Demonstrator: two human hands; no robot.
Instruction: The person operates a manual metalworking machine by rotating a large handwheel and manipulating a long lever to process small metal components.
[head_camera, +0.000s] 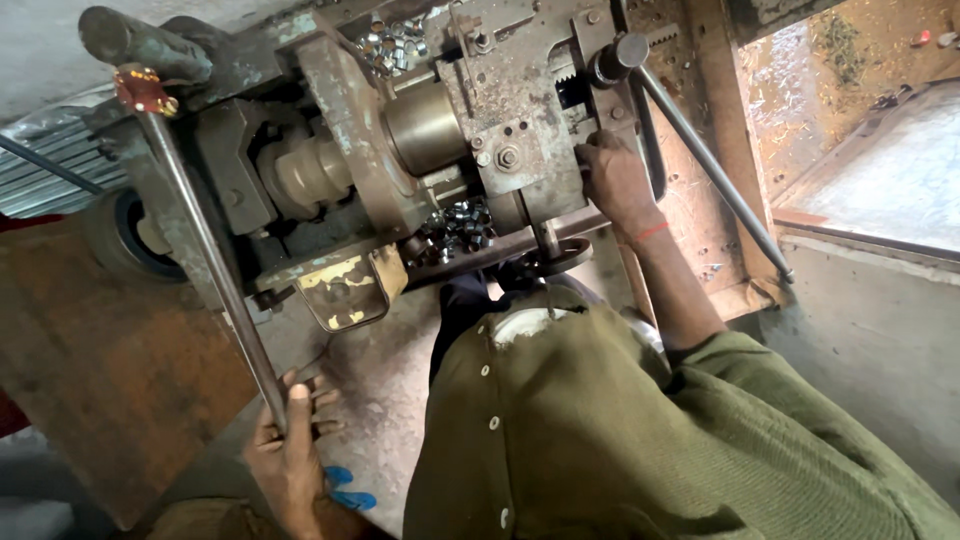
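Left hand (288, 452): wrist and forearm cut off by bottom edge; palm hidden against long steel lever (205, 255). Right hand (612, 180): fingertips hidden behind machine block (520, 130). Small metal rings (462, 222) in tray: too small to tell shape. Blue item (345, 488) on floor: mostly covered by left hand, kind unclear. Grey ribbed panel (55, 175): cropped at left edge.

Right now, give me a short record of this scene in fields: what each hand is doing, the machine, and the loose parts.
Left hand: the left hand grips the lower end of a long lever rod.
Right hand: the right hand rests on the front of the worn metal machine, beside a second rod.
Loose parts: small shiny metal rings are heaped in the machine's tray; more rings sit on top.
Clothing: olive buttoned shirt.
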